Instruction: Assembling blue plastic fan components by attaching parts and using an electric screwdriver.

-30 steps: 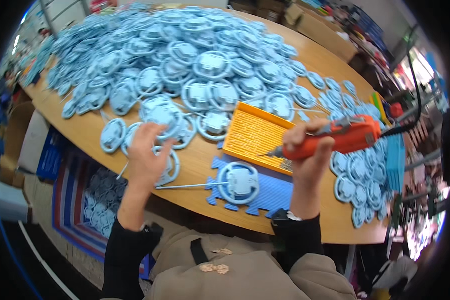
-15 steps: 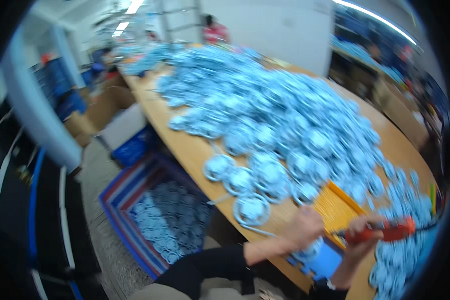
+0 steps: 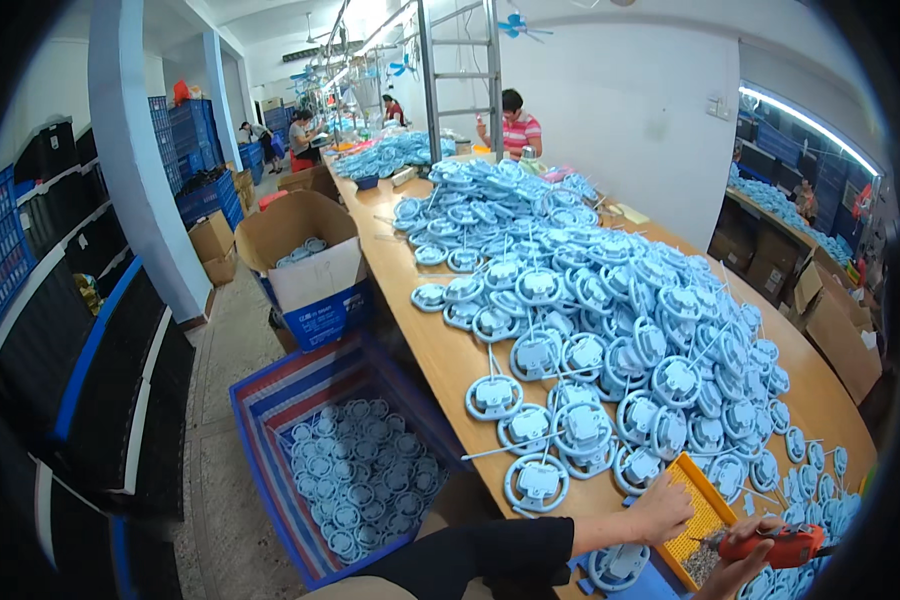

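My right hand (image 3: 744,572) is wrapped round a red electric screwdriver (image 3: 785,547), its bit pointing left over a yellow tray (image 3: 708,481). Small metal screws (image 3: 705,566) lie in the near end of that tray. My left hand (image 3: 662,510) is at the tray's left side, fingers bent and close together; whatever is between them is hidden. Below my left wrist, a light blue toy steering wheel (image 3: 618,568) rests by a blue fixture (image 3: 656,584). A large heap of similar steering wheels (image 3: 610,290) covers much of the table.
A striped, blue-rimmed bin (image 3: 270,500) of steering wheels stands on the floor left of the wooden table (image 3: 410,335). Behind it is an open cardboard box (image 3: 315,275). Black crates (image 3: 90,370) line the far left. A person in a striped shirt (image 3: 522,132) sits beyond the heap.
The head view has tilted up and sharpened, putting the table and both hands lower in the picture. My left hand has shifted over the tray's edge; my right hand still holds the screwdriver.
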The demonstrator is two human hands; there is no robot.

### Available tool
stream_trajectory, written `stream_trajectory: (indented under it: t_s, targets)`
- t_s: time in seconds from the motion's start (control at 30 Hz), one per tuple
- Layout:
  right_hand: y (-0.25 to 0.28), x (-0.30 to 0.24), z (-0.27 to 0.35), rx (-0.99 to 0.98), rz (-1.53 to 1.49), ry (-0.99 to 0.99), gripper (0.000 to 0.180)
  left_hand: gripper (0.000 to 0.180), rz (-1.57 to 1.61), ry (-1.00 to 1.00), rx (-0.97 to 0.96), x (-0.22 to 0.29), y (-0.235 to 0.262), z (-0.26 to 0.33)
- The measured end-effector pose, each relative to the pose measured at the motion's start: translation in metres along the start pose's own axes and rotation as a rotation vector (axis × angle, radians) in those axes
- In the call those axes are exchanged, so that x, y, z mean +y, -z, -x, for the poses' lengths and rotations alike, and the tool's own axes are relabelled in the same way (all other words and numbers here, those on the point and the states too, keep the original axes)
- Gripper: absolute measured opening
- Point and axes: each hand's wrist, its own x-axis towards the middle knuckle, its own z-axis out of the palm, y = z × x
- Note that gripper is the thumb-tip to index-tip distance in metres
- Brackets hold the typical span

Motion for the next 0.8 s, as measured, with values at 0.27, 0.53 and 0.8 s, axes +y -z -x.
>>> stream_trajectory:
  t_s: [0.27, 0.53, 0.8]
  targets:
    - [0.035, -0.012, 0.003, 0.041, -0.002, -0.069, 0.058, 0.018, 0.184, -0.045, 0.027, 0.018, -0.043, -0.014]
    - [0.044, -0.016, 0.005, 0.074, -0.066, -0.162, 0.063, 0.014, 0.423, -0.148, 0.038, 0.023, -0.015, -0.006]
    - [0.045, -0.023, 0.005, -0.093, -0.386, -0.05, 0.049, 0.021, 1.303, 0.345, -0.355, 0.022, 0.011, 0.031]
